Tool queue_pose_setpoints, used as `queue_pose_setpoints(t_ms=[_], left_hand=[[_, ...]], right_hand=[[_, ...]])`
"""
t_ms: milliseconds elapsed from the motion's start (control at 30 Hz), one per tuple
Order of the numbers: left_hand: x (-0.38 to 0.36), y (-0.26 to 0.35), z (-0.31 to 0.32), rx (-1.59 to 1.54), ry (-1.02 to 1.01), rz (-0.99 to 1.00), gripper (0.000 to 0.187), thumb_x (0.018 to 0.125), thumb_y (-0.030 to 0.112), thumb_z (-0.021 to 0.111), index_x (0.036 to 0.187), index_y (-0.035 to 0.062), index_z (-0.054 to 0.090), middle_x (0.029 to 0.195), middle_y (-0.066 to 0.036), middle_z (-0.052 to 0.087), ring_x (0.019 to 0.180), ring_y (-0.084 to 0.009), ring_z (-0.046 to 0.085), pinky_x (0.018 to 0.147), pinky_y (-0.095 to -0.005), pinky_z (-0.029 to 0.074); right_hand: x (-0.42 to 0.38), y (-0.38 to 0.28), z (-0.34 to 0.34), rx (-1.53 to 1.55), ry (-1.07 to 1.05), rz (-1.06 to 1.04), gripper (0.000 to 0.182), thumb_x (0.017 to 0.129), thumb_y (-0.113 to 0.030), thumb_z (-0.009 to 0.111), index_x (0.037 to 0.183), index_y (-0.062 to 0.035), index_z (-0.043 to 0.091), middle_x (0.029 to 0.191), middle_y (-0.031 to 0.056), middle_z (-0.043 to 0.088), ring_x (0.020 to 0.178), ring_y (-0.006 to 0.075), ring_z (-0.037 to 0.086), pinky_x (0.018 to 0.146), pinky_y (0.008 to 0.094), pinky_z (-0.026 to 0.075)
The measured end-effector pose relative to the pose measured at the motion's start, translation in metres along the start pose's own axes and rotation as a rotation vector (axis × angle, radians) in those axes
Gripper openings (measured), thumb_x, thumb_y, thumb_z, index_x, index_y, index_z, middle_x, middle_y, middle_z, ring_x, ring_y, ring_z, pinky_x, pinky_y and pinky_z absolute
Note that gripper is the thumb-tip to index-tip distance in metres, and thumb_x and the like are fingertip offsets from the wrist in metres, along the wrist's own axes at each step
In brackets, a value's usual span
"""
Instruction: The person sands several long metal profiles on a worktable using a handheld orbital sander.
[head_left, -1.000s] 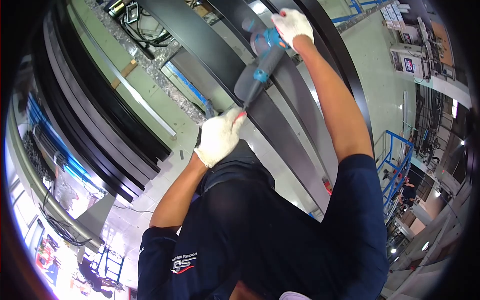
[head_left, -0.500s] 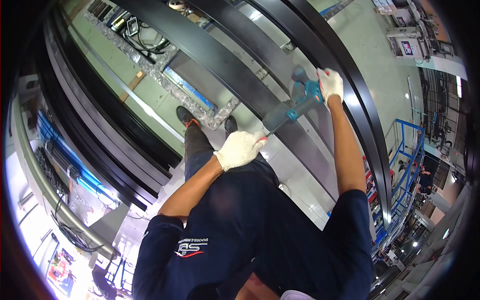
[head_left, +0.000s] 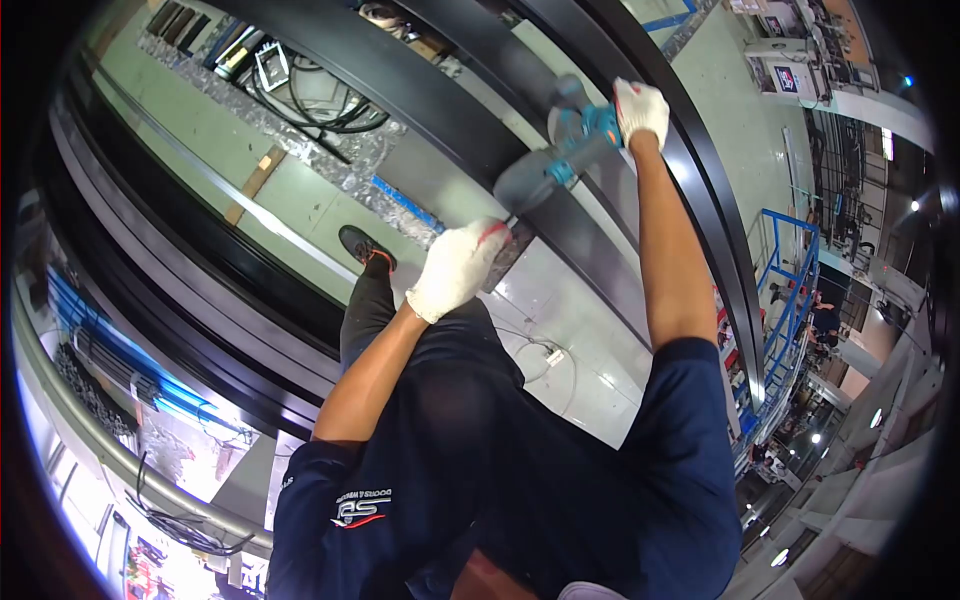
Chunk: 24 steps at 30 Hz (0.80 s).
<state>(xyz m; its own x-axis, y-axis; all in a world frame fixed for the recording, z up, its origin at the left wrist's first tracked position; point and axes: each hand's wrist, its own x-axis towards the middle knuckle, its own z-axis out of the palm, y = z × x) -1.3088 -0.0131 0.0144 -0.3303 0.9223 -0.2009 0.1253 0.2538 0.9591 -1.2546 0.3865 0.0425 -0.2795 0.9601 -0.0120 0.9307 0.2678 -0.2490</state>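
My right hand, in a white knitted glove, is closed around the front end of a teal-and-black power tool that looks like a sander or polisher. Its rounded dark head and its grey rear part are blurred. The tool is over long black metal profiles. My left hand, also gloved, is closed near the rear of the tool, on what appears to be its thin dark cord. Most of the cord is hidden by the glove.
More black profiles lie stacked on my left. Coiled black cables rest near a speckled beam ahead. My shoe stands on the floor beside it. Blue metal frames and people are farther right. A white cord lies on the floor.
The whole view has shifted. Both hands and the tool now appear higher and farther left in it. One of the two shoes has gone out of sight.
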Motion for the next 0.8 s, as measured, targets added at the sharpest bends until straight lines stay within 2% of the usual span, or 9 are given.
queue_pose_setpoints(t_ms=[100,133,367,433,533,600,667,767,800], left_hand=[[0.006,-0.01,-0.045,0.014,0.23,-0.002,0.03,0.115,0.028,0.059,0.122,0.0046,0.075,0.089,-0.017,0.072,0.08,-0.0326,0.073,0.078,-0.042,0.057],[0.01,-0.001,-0.068,-0.096,0.202,-0.153,0.032,0.115,0.031,0.059,0.121,0.0044,0.076,0.092,-0.018,0.074,0.084,-0.0339,0.075,0.079,-0.0415,0.057],[-0.001,-0.014,-0.139,0.049,0.338,-0.114,0.034,0.115,0.033,0.062,0.125,0.0036,0.077,0.095,-0.022,0.077,0.09,-0.0366,0.079,0.081,-0.0421,0.058],[-0.009,-0.012,-0.14,0.064,0.33,-0.14,0.034,0.115,0.032,0.062,0.127,0.0041,0.077,0.093,-0.023,0.078,0.089,-0.039,0.079,0.081,-0.0442,0.059],[-0.016,0.001,-0.136,0.159,0.165,-0.228,0.033,0.114,0.036,0.062,0.129,0.01,0.076,0.098,-0.024,0.079,0.096,-0.0462,0.077,0.085,-0.0536,0.06],[-0.017,-0.01,-0.128,0.206,0.15,-0.119,0.034,0.114,0.037,0.063,0.13,0.0102,0.076,0.096,-0.024,0.079,0.094,-0.0459,0.078,0.084,-0.0545,0.06],[-0.012,0.003,-0.129,0.197,0.068,-0.151,0.036,0.115,0.034,0.059,0.128,0.0064,0.077,0.101,-0.025,0.08,0.101,-0.0472,0.077,0.088,-0.0525,0.06],[-0.002,0.004,-0.118,0.306,-0.024,-0.073,0.034,0.116,0.04,0.059,0.12,0.0102,0.075,0.087,-0.023,0.077,0.09,-0.0459,0.077,0.081,-0.0566,0.059],[0.003,0.008,-0.117,0.319,-0.106,-0.088,0.036,0.115,0.04,0.061,0.126,0.0099,0.075,0.095,-0.025,0.078,0.097,-0.0478,0.077,0.085,-0.0557,0.059]], right_hand=[[0.008,-0.073,0.019,0.042,0.017,0.01,0.046,0.09,-0.048,0.066,0.111,-0.0141,0.088,0.121,0.0218,0.081,0.118,0.0456,0.077,0.105,0.0486,0.061],[0.012,-0.097,0.023,0.057,0.032,0.0,0.046,0.09,-0.048,0.066,0.112,-0.0142,0.088,0.123,0.0213,0.082,0.118,0.045,0.077,0.105,0.0483,0.061],[0.05,-0.199,0.049,0.083,-0.015,-0.095,0.046,0.09,-0.048,0.065,0.115,-0.0161,0.089,0.126,0.0207,0.082,0.122,0.0435,0.077,0.107,0.0484,0.061],[0.046,-0.2,0.053,0.097,0.023,-0.097,0.047,0.09,-0.048,0.066,0.116,-0.0167,0.089,0.126,0.0207,0.082,0.122,0.043,0.078,0.107,0.0481,0.061],[0.033,-0.191,0.043,0.049,-0.029,-0.066,0.047,0.092,-0.051,0.067,0.116,-0.0179,0.089,0.126,0.02,0.082,0.122,0.0423,0.078,0.107,0.0477,0.061],[0.033,-0.163,0.043,0.048,-0.024,-0.077,0.048,0.093,-0.055,0.069,0.113,-0.0171,0.089,0.123,0.0212,0.082,0.119,0.0441,0.077,0.104,0.0489,0.062],[0.026,-0.13,0.034,0.061,-0.01,-0.043,0.053,0.092,-0.06,0.07,0.119,-0.018,0.087,0.125,0.0222,0.081,0.121,0.0461,0.076,0.105,0.0499,0.06],[0.013,-0.082,0.012,0.041,-0.003,0.047,0.052,0.094,-0.059,0.07,0.113,-0.0145,0.086,0.12,0.0242,0.08,0.118,0.0482,0.076,0.101,0.0514,0.06],[0.009,-0.064,0.005,0.04,-0.002,0.076,0.051,0.094,-0.059,0.069,0.112,-0.0135,0.086,0.118,0.025,0.08,0.116,0.049,0.076,0.1,0.0518,0.06]])
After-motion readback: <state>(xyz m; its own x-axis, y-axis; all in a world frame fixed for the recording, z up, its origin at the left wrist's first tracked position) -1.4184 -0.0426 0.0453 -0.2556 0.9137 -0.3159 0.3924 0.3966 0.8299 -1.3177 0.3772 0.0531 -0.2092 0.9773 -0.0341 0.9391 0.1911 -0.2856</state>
